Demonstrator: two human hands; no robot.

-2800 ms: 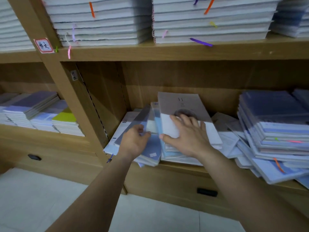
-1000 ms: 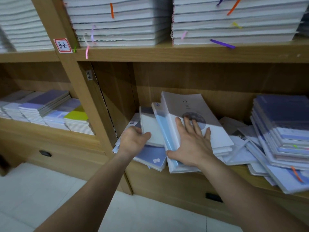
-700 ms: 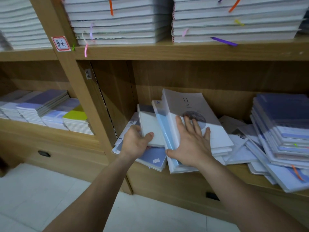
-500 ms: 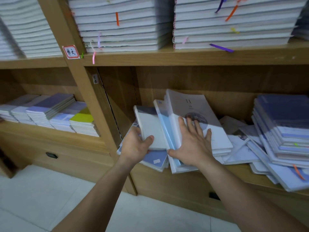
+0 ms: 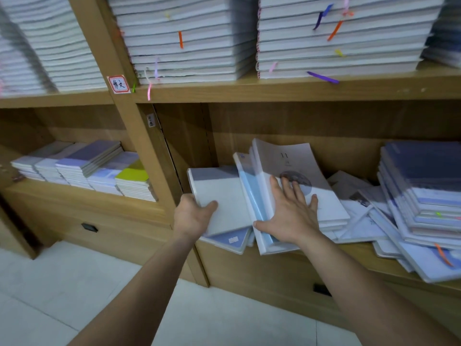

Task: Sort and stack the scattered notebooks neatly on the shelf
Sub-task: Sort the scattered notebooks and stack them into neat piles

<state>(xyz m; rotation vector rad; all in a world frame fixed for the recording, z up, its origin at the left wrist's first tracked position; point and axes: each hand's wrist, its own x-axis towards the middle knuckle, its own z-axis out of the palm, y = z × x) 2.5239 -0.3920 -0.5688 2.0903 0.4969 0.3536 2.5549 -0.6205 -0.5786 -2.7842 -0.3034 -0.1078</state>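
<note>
To my left, a tidy row of notebooks (image 5: 74,163) fills the next bay. My left hand (image 5: 193,216) grips the near corner of a grey-white notebook (image 5: 222,193), which lies over a blue notebook (image 5: 229,239) on the shelf (image 5: 361,249). My right hand (image 5: 289,216) presses flat, fingers spread, on a tilted pile (image 5: 294,166) just beside it. At far right stands a blue stack (image 5: 424,186).

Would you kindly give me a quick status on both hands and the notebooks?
Left hand grips white notebook by its near corner. Right hand flat on the notebook marked 11. Scattered notebooks crowd the right side.
</note>
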